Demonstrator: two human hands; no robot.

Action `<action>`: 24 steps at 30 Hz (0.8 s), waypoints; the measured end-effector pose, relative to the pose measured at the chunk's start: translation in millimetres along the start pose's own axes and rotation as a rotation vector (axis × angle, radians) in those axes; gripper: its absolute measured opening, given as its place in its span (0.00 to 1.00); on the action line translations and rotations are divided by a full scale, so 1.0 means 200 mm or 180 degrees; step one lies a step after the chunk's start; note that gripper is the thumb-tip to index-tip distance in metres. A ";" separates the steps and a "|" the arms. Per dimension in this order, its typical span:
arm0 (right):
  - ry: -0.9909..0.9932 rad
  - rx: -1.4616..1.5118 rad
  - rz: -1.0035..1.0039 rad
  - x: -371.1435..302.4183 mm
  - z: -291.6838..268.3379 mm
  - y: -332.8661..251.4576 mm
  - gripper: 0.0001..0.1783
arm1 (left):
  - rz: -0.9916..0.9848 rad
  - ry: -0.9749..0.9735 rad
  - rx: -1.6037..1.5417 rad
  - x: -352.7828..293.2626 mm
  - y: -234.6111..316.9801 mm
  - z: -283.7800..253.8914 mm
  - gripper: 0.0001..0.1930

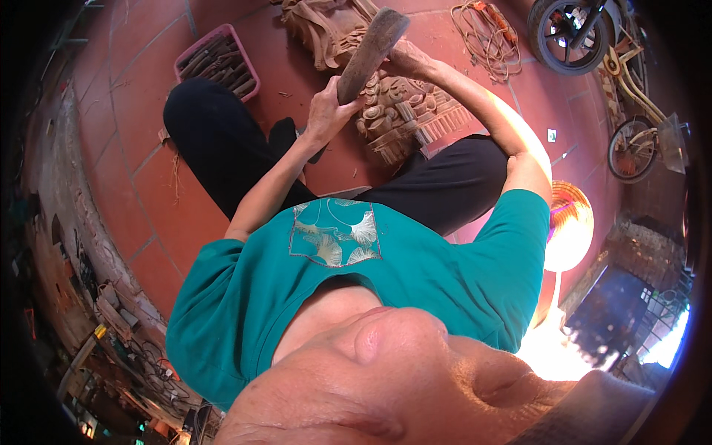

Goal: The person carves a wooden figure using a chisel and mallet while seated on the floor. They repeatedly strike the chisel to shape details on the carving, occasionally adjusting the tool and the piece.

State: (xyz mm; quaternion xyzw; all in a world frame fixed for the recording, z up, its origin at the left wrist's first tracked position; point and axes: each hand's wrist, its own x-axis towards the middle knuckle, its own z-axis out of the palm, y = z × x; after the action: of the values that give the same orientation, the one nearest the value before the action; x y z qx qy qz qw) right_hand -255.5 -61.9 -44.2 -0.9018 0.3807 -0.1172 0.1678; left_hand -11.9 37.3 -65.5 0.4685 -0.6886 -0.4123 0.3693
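Note:
I sit cross-legged on a red tiled floor in a teal shirt and black trousers. My left hand [326, 111] is closed round the handle of a long wooden mallet [372, 46], which slants up to the right. My right hand [408, 61] is curled at the top of a carved wooden block [406, 115] lying between my knees, right beside the mallet head. The mallet hides what its fingers hold. A second carved piece [326, 30] lies just beyond.
A pink basket of chisels [219, 63] stands on the floor [141, 170] at far left. A coiled orange cord [486, 33], a motorbike wheel [567, 33] and a bicycle [638, 126] are at far right. Cluttered tools line the left wall.

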 end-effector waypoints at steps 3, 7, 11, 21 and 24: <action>0.0126 0.0130 -0.0032 -0.01 0.00 0.03 0.08 | -0.0078 0.0027 -0.0307 -0.01 0.00 0.00 0.21; 0.0673 0.0221 -0.0422 0.00 0.00 0.00 0.10 | -0.0627 0.0063 -0.0910 0.01 0.08 -0.07 0.19; 0.0307 0.0357 -0.0189 -0.05 0.00 0.01 0.13 | -0.0620 0.0242 -0.1156 0.04 0.07 -0.10 0.20; 0.0185 0.1756 0.1227 -0.09 -0.07 0.01 0.13 | -0.0718 0.0142 -0.1078 0.03 0.09 -0.12 0.21; 0.0439 0.2821 0.0761 -0.10 -0.03 0.13 0.17 | -0.0666 0.0120 -0.1083 0.04 0.10 -0.10 0.20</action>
State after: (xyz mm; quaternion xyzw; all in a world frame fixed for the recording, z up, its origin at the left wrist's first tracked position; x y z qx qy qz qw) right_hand -288.6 -65.6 -51.3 -0.6830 0.4054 -0.3081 0.5237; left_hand -1.9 29.5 -38.9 0.4760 -0.5495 -0.5500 0.4111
